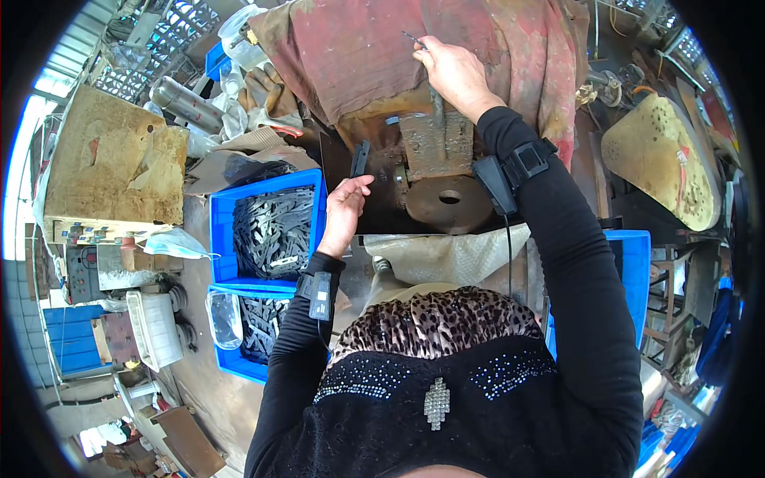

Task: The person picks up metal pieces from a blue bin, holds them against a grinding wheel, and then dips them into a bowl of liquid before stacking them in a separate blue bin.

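My left hand (344,213) is beside the blue bin, its fingers closed at the lower end of a narrow dark strip (360,158) that points away from me. Higher up, my right hand (456,78) pinches a thin dark rod (413,38) above the reddish cloth (351,60). Below that hand stands a rusty machine block (438,147) with an upright post. A round metal disc (449,209) with a hole in its centre lies in front of the block. Dark flat strips (275,231) fill the blue bin (222,239) to my left.
A second blue bin (231,362) with more strips sits nearer me, a clear plastic container (225,320) at its edge. White sheeting (446,253) hangs before my lap. At far right are a yellowish padded board (661,163) and another blue bin (633,279). Gloves (271,95) lie upper left.
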Available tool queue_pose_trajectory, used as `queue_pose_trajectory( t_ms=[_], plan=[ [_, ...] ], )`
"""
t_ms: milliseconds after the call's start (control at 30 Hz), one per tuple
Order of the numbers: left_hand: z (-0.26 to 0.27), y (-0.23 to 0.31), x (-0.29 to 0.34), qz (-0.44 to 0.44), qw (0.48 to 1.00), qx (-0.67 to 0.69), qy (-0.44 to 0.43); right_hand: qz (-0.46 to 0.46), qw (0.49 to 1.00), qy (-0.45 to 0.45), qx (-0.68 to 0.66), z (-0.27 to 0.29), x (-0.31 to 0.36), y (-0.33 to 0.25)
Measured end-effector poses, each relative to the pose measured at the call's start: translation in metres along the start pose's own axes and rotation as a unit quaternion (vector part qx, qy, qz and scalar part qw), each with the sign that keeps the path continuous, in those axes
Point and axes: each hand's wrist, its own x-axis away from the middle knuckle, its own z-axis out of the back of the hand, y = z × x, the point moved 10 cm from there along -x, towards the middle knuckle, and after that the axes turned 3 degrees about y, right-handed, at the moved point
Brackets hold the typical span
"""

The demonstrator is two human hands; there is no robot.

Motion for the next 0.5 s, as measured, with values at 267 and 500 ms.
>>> queue_pose_trajectory(
  t_ms=[267, 500],
  plan=[
    [0.001, 0.001, 0.001, -0.009, 0.999, -0.028, 0.019, 0.003, 1.0, 0.017, -0.002, 0.0, 0.0, 0.0],
    [-0.006, 0.015, -0.001, -0.12, 0.984, -0.133, 0.005, 0.007, 1.0, 0.02, -0.002, 0.009, 0.002, -0.009]
  ],
)
